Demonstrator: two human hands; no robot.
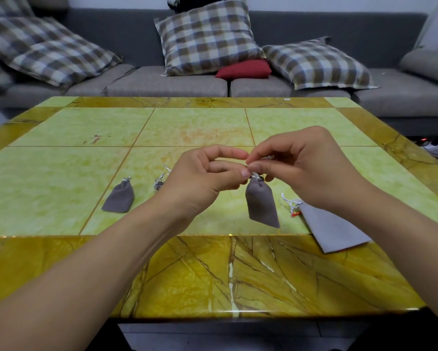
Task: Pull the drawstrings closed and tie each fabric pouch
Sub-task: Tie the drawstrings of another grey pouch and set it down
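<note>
A small grey pouch (262, 207) hangs by its gathered neck above the table's middle. My left hand (202, 177) and my right hand (306, 168) both pinch its white drawstrings at the top, fingertips close together. A second grey pouch (119, 197) lies on the table to the left with its neck cinched. Behind my left wrist a third pouch (159, 184) shows only its strings and a bit of fabric. A larger, flat light-grey pouch (332, 229) with white strings lies under my right wrist.
The green and yellow tiled table (200, 127) has a glossy yellow border along its near edge. A grey sofa (162, 82) with checked cushions and a red cushion (244, 69) stands behind the table.
</note>
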